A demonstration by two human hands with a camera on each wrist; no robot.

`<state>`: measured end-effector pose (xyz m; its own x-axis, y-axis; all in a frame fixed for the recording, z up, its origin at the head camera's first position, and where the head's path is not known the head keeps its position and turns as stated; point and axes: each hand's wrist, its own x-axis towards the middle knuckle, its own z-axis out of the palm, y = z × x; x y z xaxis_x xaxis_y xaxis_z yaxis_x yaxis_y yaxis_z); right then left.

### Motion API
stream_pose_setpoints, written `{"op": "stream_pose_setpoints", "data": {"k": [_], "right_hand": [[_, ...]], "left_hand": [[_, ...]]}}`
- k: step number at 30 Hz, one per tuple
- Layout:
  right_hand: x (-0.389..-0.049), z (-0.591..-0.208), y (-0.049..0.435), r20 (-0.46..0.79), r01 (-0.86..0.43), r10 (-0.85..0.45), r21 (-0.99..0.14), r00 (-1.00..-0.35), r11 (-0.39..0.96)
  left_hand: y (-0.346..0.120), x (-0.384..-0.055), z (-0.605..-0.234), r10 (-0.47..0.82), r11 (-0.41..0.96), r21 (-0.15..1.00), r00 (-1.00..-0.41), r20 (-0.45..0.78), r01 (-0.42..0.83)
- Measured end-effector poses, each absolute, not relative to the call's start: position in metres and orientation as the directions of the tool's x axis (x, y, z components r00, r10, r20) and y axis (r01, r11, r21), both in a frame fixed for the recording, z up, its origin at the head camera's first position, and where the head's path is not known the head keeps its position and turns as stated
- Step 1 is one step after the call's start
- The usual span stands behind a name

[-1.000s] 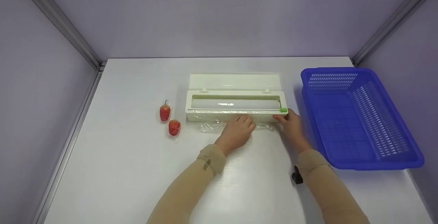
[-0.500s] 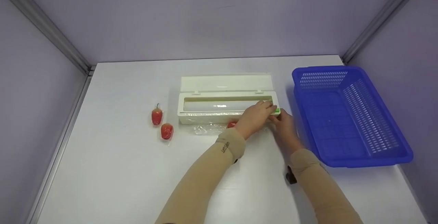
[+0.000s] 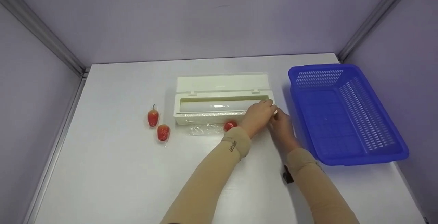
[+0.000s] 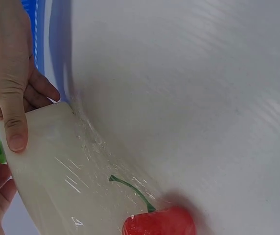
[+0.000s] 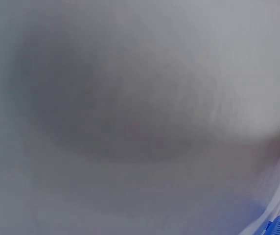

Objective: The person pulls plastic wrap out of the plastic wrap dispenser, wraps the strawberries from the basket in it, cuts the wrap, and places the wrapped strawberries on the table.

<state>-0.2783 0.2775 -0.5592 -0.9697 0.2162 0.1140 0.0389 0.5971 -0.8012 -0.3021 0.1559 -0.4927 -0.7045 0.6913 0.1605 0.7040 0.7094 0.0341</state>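
A white cling film dispenser lies with its lid folded back, showing the film roll. My left hand reaches to its right end and pinches the green slide cutter, seen in the left wrist view. My right hand grips that same end, thumb on the front face and fingers behind. Clear film hangs from the front edge onto the table. On the film sits a red pepper with a green stem. The right wrist view shows mostly blurred white surface.
Two film-wrapped red peppers, one with its stem up and one below it, lie left of the dispenser. A large blue basket stands at the right, close to my right forearm. Walls enclose the back and sides.
My left hand has moved right from the film before the dispenser to its cutter end, uncovering the red pepper. The right hand stays at that end. The head view has shifted slightly.
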Motion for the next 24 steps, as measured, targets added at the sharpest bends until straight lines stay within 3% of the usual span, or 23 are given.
{"op": "stream_pose_setpoints", "data": {"k": [13, 24], "right_hand": [[-0.283, -0.556, 0.267, 0.017, 0.075, 0.165, -0.841, -0.986, 0.535], [-0.281, -0.562, 0.279, 0.033, 0.079, 0.201, -0.848, -0.979, 0.524]], "left_hand": [[0.124, -0.307, -0.493, 0.663, 0.724, 0.093, -0.726, 0.184, 0.684], [0.02, -0.31, -0.502, 0.625, 0.726, 0.12, -0.722, 0.295, 0.677]]}}
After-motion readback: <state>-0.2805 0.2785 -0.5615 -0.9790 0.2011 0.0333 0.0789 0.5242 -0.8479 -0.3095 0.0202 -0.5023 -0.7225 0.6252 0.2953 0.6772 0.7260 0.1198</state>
